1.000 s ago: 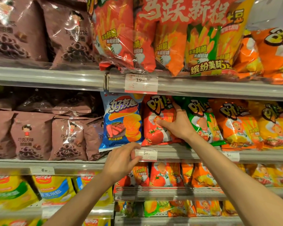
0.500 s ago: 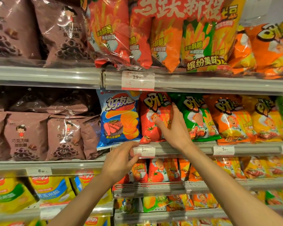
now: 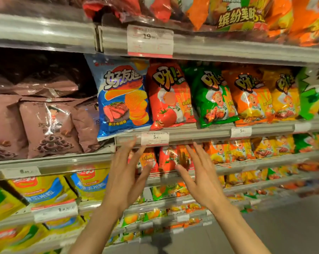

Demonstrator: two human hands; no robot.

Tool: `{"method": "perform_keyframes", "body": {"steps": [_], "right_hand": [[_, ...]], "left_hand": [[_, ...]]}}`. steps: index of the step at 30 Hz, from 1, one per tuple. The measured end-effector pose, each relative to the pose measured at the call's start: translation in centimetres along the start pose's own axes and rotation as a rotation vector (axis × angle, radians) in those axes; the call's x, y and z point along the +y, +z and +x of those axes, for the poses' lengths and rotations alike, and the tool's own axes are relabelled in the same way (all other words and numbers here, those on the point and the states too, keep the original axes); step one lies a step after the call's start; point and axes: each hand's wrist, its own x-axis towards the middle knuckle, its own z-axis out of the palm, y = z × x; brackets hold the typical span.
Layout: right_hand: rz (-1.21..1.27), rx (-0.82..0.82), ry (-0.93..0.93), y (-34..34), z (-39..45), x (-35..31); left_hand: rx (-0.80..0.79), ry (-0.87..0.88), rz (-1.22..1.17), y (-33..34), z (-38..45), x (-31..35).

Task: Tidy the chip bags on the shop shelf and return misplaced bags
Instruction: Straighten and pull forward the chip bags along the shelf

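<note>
Chip bags fill every level of this shop shelf point(image 3: 201, 133), all glossy crinkly foil pillows that catch the light. On the middle level a blue bag point(image 3: 123, 98) with ridged crisps and a steak printed on it stands leaning a bit, its lower corner poking over the shelf lip. Touching its right side is a red tomato bag point(image 3: 170, 96), then a green bag point(image 3: 212, 98), an orange bag point(image 3: 250, 96) and a yellow one point(image 3: 285, 96), all upright and puffy, packed edge to edge. To the left of the blue one are matte-looking brown bags point(image 3: 48, 125) printed with chocolate rings, some standing, some slumped flat behind.

Both hands are held up in front of the level below, holding nothing. The left hand point(image 3: 126, 173) has its fingers straight and spread, tips near the white price tag point(image 3: 154, 138) on the rail, though I can't tell if they touch it. The right hand point(image 3: 201, 173) is the same, fingers splayed and apart from any bag. Both are smeared by motion blur, so the fingertips are hard to make out.

Top level is cut off by the frame, only the bottoms of big red and orange packs point(image 3: 237, 13) show above a larger price label point(image 3: 150, 41). Small orange and red bags point(image 3: 166, 158) sit partly hidden behind the hands. Lower left has yellow bags point(image 3: 45, 189), pretty blurry. Far right everything goes mushy.
</note>
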Motion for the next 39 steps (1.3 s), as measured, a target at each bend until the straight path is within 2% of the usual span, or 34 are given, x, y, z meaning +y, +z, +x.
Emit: {"method": "perform_keyframes", "body": {"steps": [4,10,16,19,22,27,29,34,39], "right_hand": [[0.023,-0.064,0.087,0.1,-2.5,1.8],[0.101,-0.057,0.151,-1.8,-3.6,6.1],[0.133,-0.055,0.114,-5.9,-2.6,14.9],[0.253,-0.001,0.08,-8.9,-1.6,19.7],[0.198,-0.036,0.129,-12.5,-0.7,23.2],[0.175,-0.055,0.188,-15.9,0.6,28.5],[0.165,-0.002,0.151,-16.7,1.3,29.8],[0.037,0.047,0.062,-18.1,3.5,31.2],[0.002,0.05,-0.086,-18.1,7.1,28.6]], "left_hand": [[-0.019,-0.03,-0.037,1.2,-2.1,0.9],[-0.08,-0.224,-0.017,2.9,-3.9,4.2],[0.028,-0.246,0.022,7.8,-2.4,10.1],[0.095,-0.266,-0.003,11.2,-1.3,14.2],[0.101,-0.212,0.053,13.7,-0.3,17.9],[0.051,-0.27,0.135,16.0,2.5,21.7],[0.013,-0.242,0.158,16.5,4.2,22.4],[-0.069,-0.047,0.241,17.2,8.4,22.5],[-0.128,0.136,0.317,18.2,11.7,21.5]]}}
